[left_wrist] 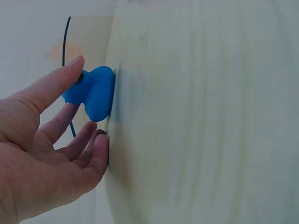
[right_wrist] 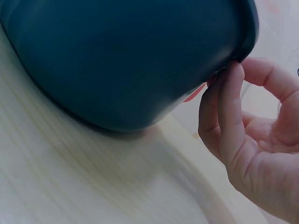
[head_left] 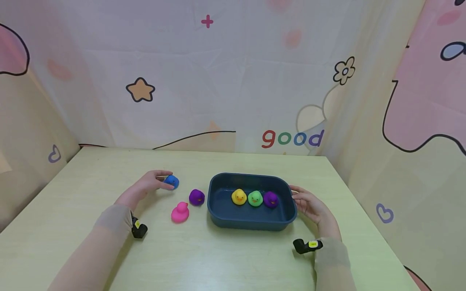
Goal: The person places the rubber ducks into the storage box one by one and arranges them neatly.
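Blue duck (head_left: 172, 182) sat pinched in the left grip (head_left: 151, 183); the tray (head_left: 247, 223) lay to that grip's right, lengthwise, its far end held by the right grip (head_left: 312, 206).

Passage: toward the near edge of the table (head_left: 218, 262), between both forearms (head_left: 91, 250). Obstacles between container (head_left: 251, 223) and left edge: purple duck (head_left: 196, 197), pink duck (head_left: 180, 214), blue duck (head_left: 172, 182).

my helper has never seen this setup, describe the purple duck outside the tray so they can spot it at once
In the head view, find the dark blue tray on the pale tabletop. Just off its left end sits a small purple duck, with a pink duck nearer the camera. It is the only purple one outside the tray; the other purple duck sits inside.
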The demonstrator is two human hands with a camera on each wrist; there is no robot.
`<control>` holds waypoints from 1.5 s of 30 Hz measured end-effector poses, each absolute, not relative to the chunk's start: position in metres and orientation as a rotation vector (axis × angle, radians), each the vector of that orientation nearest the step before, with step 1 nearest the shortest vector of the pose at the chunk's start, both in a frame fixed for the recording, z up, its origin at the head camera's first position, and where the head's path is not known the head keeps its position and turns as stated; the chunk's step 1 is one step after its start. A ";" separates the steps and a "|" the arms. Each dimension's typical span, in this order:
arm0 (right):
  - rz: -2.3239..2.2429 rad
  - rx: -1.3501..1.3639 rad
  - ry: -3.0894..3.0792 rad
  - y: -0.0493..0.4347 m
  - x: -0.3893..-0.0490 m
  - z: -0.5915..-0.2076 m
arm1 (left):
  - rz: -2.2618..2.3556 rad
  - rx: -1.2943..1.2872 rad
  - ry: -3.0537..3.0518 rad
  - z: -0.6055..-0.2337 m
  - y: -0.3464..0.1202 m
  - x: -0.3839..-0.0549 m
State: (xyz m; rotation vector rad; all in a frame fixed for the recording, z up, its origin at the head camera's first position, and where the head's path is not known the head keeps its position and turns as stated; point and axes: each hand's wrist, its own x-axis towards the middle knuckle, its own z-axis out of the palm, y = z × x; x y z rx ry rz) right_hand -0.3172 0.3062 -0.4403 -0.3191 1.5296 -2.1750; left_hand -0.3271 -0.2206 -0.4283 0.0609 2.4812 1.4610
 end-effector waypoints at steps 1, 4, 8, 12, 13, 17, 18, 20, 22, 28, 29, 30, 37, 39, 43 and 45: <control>-2.176 -0.326 1.523 0.306 -0.317 -0.440 | 1.469 0.064 2.475 -0.429 -0.221 -0.327; -2.174 -0.356 1.522 0.307 -0.318 -0.441 | 1.481 0.083 2.468 -0.430 -0.221 -0.327; -2.171 -0.364 1.526 0.307 -0.318 -0.441 | 1.494 0.082 2.465 -0.432 -0.219 -0.328; -2.172 -0.353 1.533 0.307 -0.318 -0.441 | 1.481 0.051 2.490 -0.434 -0.217 -0.330; -2.173 -0.352 1.533 0.307 -0.318 -0.441 | 1.474 0.040 2.497 -0.434 -0.216 -0.330; -2.182 -0.347 1.509 0.307 -0.318 -0.441 | 1.465 -0.010 2.519 -0.434 -0.212 -0.329; -2.181 -0.345 1.509 0.307 -0.317 -0.441 | 1.470 -0.024 2.519 -0.434 -0.211 -0.329; -2.181 -0.342 1.499 0.306 -0.316 -0.439 | 1.478 -0.042 2.523 -0.434 -0.210 -0.329; -2.176 -0.343 1.495 0.305 -0.315 -0.437 | 1.492 -0.052 2.526 -0.434 -0.209 -0.329; -2.150 -0.342 1.519 0.303 -0.311 -0.431 | 1.520 -0.043 2.547 -0.436 -0.210 -0.331; -2.149 -0.340 1.522 0.303 -0.311 -0.431 | 1.524 -0.047 2.544 -0.436 -0.210 -0.331; -2.147 -0.338 1.525 0.303 -0.311 -0.431 | 1.522 -0.052 2.540 -0.435 -0.210 -0.331; -2.151 -0.329 1.529 0.302 -0.309 -0.429 | 1.501 -0.069 2.507 -0.424 -0.210 -0.327; -2.153 -0.324 1.531 0.302 -0.309 -0.428 | 1.498 -0.056 2.504 -0.420 -0.210 -0.327; -2.147 -0.312 1.552 0.302 -0.309 -0.428 | 1.545 -0.014 2.493 -0.417 -0.208 -0.327; -2.144 -0.304 1.562 0.302 -0.310 -0.428 | 1.601 0.011 2.465 -0.416 -0.207 -0.328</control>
